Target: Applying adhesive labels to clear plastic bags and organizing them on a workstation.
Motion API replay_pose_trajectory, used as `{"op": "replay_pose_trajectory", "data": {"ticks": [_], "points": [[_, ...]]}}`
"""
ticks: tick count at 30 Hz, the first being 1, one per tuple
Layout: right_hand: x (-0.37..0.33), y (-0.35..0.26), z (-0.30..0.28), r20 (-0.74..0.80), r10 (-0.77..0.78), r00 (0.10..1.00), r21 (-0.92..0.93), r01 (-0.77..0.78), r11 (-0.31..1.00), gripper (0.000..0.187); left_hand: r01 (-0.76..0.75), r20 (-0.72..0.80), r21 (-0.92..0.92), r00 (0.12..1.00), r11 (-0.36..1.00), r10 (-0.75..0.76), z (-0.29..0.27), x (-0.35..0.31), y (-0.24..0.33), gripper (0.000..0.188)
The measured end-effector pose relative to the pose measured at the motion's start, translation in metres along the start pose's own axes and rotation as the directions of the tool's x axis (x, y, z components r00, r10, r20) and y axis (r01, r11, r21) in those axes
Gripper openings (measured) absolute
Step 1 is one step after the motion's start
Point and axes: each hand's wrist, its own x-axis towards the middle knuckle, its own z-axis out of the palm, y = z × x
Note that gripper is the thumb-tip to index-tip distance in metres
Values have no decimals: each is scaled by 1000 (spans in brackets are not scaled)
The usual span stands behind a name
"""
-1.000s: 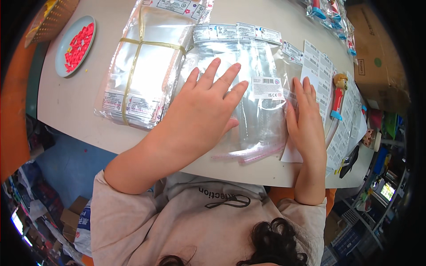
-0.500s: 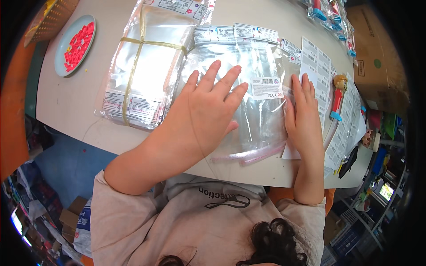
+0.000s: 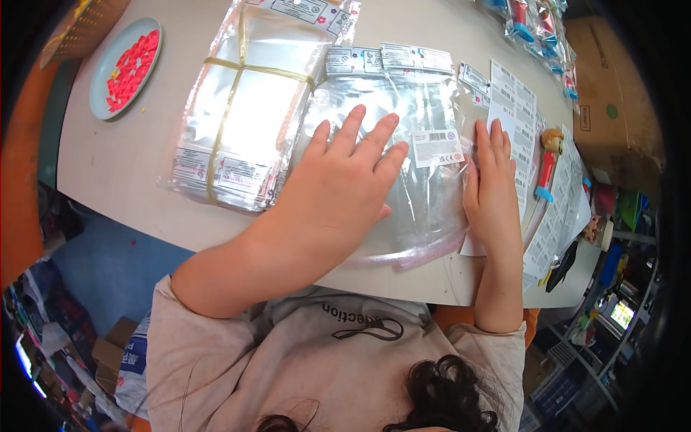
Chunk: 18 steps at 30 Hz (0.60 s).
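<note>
My left hand (image 3: 337, 180) lies palm down on a loose stack of clear plastic bags (image 3: 425, 198), fingers spread. A white barcode label (image 3: 437, 148) is on the top bag, right of those fingertips. Along the stack's right side rests my right hand (image 3: 497, 198), its fingers stretched out, with the fingertips over a white sheet of labels (image 3: 512, 97). Neither hand grips anything. Printed header strips (image 3: 414, 57) run along the bags' far edge, and pinkish strips (image 3: 425, 253) show at the near edge. What lies under my left palm is hidden.
Left of the stack is a bundle of clear bags (image 3: 270, 101) tied with yellow ribbon. A pale plate (image 3: 108, 68) of small red pieces stands farther left, by a yellow basket (image 3: 83, 32). At right are a red-and-blue toy figure (image 3: 548, 169), bagged toys (image 3: 543, 32) and a cardboard box (image 3: 612, 108).
The view has shifted slightly. Both hands stay flat in nearly the same places, and the near ends of the bags lie a little differently.
</note>
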Motion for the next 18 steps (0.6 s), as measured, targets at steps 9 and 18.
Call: {"op": "replay_pose_trajectory", "data": {"ticks": [9,18], "points": [[-1,5,-9,-15,-57,998,106,59,993,53,-21,3,-24,1000,999,21,-2,3,3,66],[-3,8,-32,-239,46,970,523,89,848,29,-18,29,-9,999,1000,19,-3,6,2,60]]}}
